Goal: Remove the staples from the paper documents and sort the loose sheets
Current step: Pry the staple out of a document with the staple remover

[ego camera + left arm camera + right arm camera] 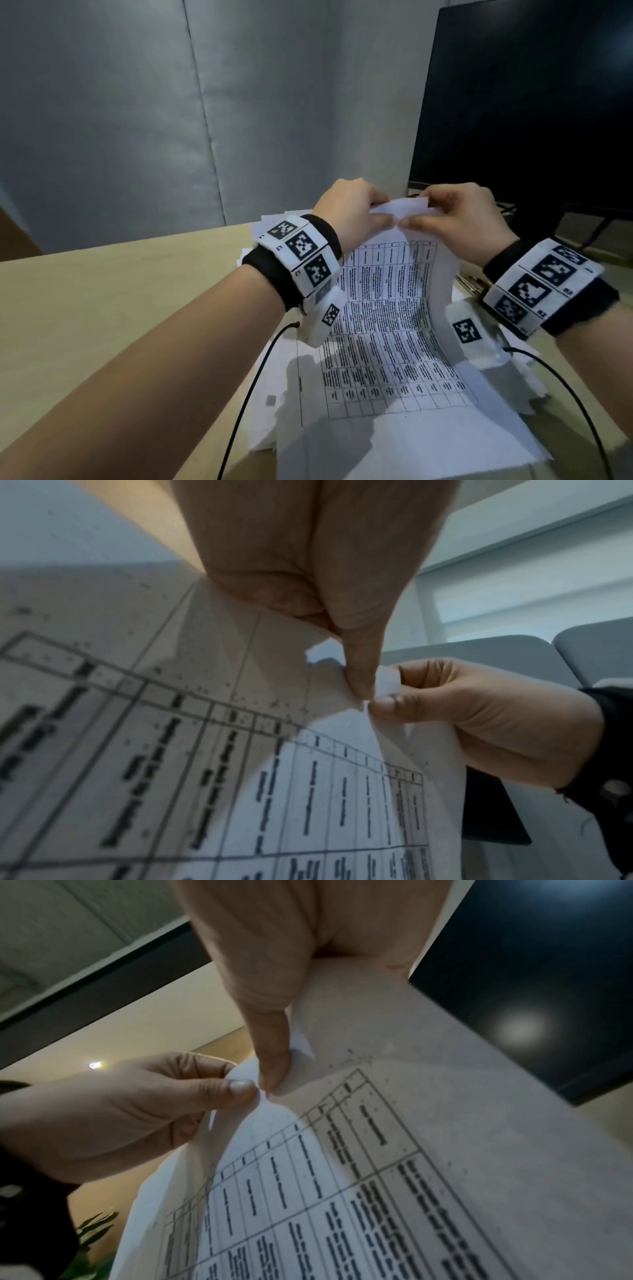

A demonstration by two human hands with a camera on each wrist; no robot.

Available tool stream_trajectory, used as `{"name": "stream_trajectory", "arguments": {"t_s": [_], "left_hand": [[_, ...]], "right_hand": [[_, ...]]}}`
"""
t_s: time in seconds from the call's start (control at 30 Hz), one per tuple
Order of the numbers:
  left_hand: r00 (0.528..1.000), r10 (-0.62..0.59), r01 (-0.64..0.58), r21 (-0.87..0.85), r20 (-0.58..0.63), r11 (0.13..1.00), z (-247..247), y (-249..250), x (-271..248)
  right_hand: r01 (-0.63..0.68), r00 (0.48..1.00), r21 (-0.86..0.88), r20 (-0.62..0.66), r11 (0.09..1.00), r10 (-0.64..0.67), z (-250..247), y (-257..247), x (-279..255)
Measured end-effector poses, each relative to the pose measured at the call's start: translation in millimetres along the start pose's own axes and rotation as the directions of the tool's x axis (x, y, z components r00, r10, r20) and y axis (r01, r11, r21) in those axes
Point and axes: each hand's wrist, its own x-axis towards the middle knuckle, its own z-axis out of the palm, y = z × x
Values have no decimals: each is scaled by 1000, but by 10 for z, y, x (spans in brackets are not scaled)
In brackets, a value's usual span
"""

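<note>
A stapled document (387,308) printed with a table is lifted by its top edge and curves down to the desk. My left hand (373,212) pinches the top corner from the left, and my right hand (424,216) pinches it from the right, thumbs almost touching. In the left wrist view my left hand (359,685) and right hand (387,699) meet at a folded corner of the document (240,777). The right wrist view shows the same pinch by the right hand (274,1080) and left hand (240,1088) on the document (342,1177). No staple is visible.
A pile of loose white sheets (308,431) lies under the document on the wooden desk (120,308). A dark monitor (531,102) stands at the back right. A small metal object (474,284) lies by my right wrist. Black cables (246,404) hang from both wristbands.
</note>
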Motion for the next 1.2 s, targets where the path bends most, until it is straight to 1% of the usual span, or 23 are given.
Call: {"name": "stream_trajectory", "arguments": {"t_s": [0.07,0.17,0.27,0.33,0.37,0.4,0.43,0.47,0.5,0.53,0.63,0.67,0.73,0.77,0.8,0.83,0.87,0.9,0.97,1.03,1.07,1.13,1.2], "left_hand": [[1000,-17,17,25,4,1000,-13,14,-89],[998,-56,53,82,41,995,6,34,-169],[991,-121,113,129,63,985,61,-19,-190],[988,-140,128,143,71,981,136,-110,-159],[987,-146,135,144,73,980,182,-157,-135],[986,-152,140,141,71,980,226,-208,-105],[986,-155,145,134,63,980,276,-259,-76],[986,-157,150,120,54,981,322,-308,-49],[986,-160,154,102,54,983,368,-357,-30],[984,-166,160,85,67,983,415,-399,-8],[976,-182,176,56,119,983,514,-471,54],[974,-187,182,54,126,982,525,-470,78],[976,-176,171,44,127,984,534,-477,131],[977,-170,166,36,130,985,539,-484,153],[978,-163,162,25,133,987,536,-492,176],[976,-166,166,14,143,986,538,-502,198],[972,-175,176,5,158,984,544,-514,219],[967,-188,190,2,173,982,547,-532,248],[956,-220,223,8,195,975,541,-576,301],[944,-259,261,15,203,965,528,-632,345],[940,-277,280,17,200,960,524,-660,359],[932,-307,309,18,192,951,517,-704,367],[930,-322,325,13,177,946,513,-729,365]], "right_hand": [[-8,1000,-8,10,1000,8,29,-19,-47],[-3,999,-79,43,997,7,74,-11,-96],[-31,999,-92,-17,995,30,69,164,-69],[-106,994,-202,-42,974,100,51,451,20],[-185,982,-313,-10,932,191,49,619,65],[-277,945,-437,38,856,325,55,769,88],[-330,883,-572,93,751,459,75,903,100],[-318,818,-687,149,654,555,98,1008,97],[-271,767,-757,204,595,608,123,1089,91],[-229,745,-786,238,574,623,150,1157,90],[-144,716,-836,282,530,639,153,1275,137],[-142,703,-844,281,517,653,140,1275,156],[-173,669,-830,296,530,682,107,1223,189],[-174,665,-819,312,547,679,93,1173,198],[-176,665,-808,324,563,673,80,1111,208],[-158,685,-798,335,582,647,59,1049,221],[-134,721,-795,331,591,609,50,990,235],[-125,772,-784,308,608,556,37,926,254],[-135,857,-765,228,630,461,10,797,327],[-212,915,-671,119,710,386,-29,690,405],[-240,934,-596,72,766,349,-44,632,430],[-232,966,-460,-5,857,258,-59,468,438],[-197,976,-393,7,898,217,-32,324,406]]}}
